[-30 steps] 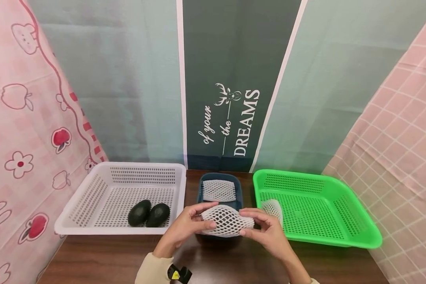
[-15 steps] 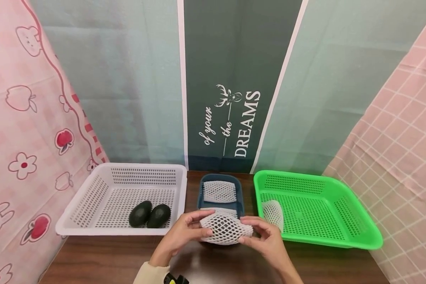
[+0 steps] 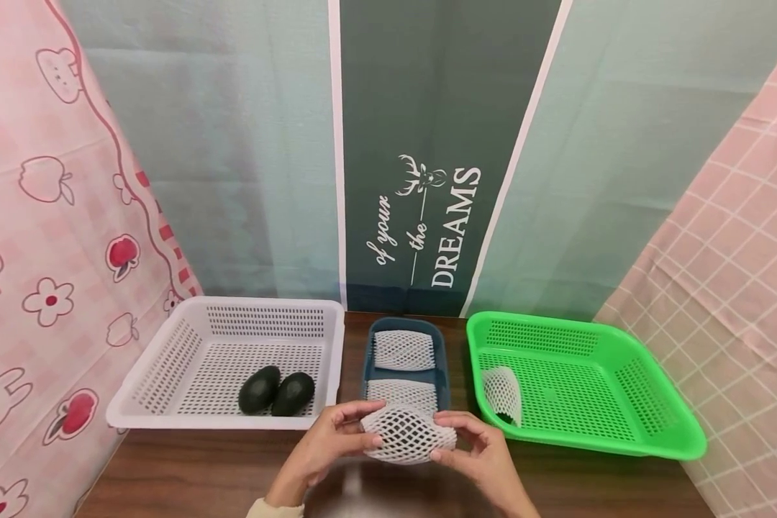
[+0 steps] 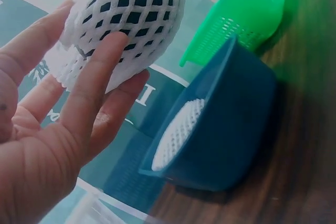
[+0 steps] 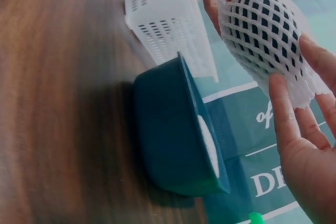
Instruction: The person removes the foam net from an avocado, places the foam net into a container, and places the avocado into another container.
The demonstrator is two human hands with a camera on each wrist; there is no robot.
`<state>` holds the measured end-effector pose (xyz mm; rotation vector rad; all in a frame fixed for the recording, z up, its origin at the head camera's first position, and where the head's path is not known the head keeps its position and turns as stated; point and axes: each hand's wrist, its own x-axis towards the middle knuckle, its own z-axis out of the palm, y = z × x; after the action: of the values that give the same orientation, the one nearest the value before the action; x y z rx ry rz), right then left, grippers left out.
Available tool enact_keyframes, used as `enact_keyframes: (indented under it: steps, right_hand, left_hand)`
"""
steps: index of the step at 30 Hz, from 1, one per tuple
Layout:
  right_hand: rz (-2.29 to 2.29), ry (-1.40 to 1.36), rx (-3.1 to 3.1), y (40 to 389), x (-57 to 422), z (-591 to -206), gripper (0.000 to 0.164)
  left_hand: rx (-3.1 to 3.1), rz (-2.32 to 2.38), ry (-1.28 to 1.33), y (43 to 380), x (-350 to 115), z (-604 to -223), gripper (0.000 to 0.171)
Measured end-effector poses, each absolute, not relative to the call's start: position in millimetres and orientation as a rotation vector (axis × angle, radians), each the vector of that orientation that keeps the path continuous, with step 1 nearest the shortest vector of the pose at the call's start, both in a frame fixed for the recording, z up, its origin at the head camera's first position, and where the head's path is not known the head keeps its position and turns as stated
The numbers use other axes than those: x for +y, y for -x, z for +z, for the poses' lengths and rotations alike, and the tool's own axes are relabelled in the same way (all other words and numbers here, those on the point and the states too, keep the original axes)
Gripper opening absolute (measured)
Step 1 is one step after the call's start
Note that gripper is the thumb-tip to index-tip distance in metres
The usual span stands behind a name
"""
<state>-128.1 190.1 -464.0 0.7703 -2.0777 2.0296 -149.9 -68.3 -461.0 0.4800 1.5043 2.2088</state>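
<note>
Between my two hands is an avocado in a white foam net sleeve [image 3: 409, 434], held up in front of the dark blue bin. The dark fruit shows through the stretched mesh in both wrist views. My left hand [image 3: 326, 446] grips one end of the sleeve, thumb on the near side and fingers behind. At the opposite end my right hand [image 3: 482, 457] pinches the gathered net between thumb and fingers. Just behind, the dark blue bin [image 4: 231, 124] contains white foam nets [image 3: 404, 350], lying in two groups.
To the left stands a white perforated basket [image 3: 158, 367] with two bare dark avocados [image 3: 259, 391] in it. A green perforated basket [image 3: 670, 424] on the right contains one netted piece [image 3: 503, 394] at its left side. Curtains rise behind the brown wooden table [image 3: 188, 475].
Both hands have drawn the netted avocado toward me and slightly down, uncovering more of the blue bin and its nearer nets. The grip at both ends stays the same.
</note>
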Motion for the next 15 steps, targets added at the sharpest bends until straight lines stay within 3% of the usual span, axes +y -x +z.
enact_keyframes:
  steps: [6, 15]
  right_hand:
    - [2.093, -0.687, -2.139, 120, 187, -476, 0.036]
    - [2.295, -0.342, -2.205, 107, 183, -493, 0.039]
  left_hand:
    - [1.443, 2.245, -0.408, 139, -70, -475, 0.050]
    - [1.424, 2.270, -0.408, 128, -69, -500, 0.048]
